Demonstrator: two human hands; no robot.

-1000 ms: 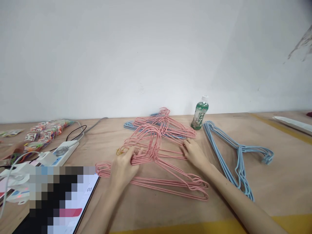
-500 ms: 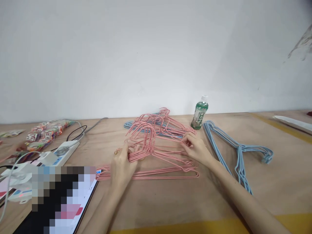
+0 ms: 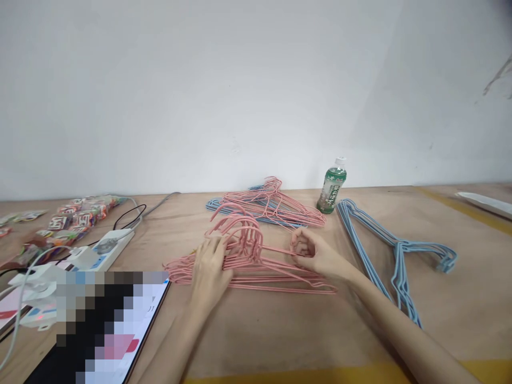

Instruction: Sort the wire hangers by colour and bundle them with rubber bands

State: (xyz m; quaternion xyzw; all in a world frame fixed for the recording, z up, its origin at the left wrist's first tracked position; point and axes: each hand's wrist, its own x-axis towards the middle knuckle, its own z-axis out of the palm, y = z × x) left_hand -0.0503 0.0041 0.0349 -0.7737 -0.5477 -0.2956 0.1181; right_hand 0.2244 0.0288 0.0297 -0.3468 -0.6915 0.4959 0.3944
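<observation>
Got the left hand (image 3: pixel 212 272) draped over the pink hangers (image 3: pixel 258 257), fingers close together, can't tell if pinching any wire. Got the right hand (image 3: pixel 320 256) curled by the right shoulder ends, thumb toward fingertips, grip unclear too. Switched from a left-side clutch near the necks a second ago to a lay-over from above; looks bunched tighter on the table (image 3: pixel 260 330) now, so probably easier to handle as one bunch. Can make out maybe "01" on the phone (image 3: pixel 150 320), "00" before. Can't read the green bottle (image 3: pixel 332 189) or packets (image 3: pixel 82 218).
</observation>
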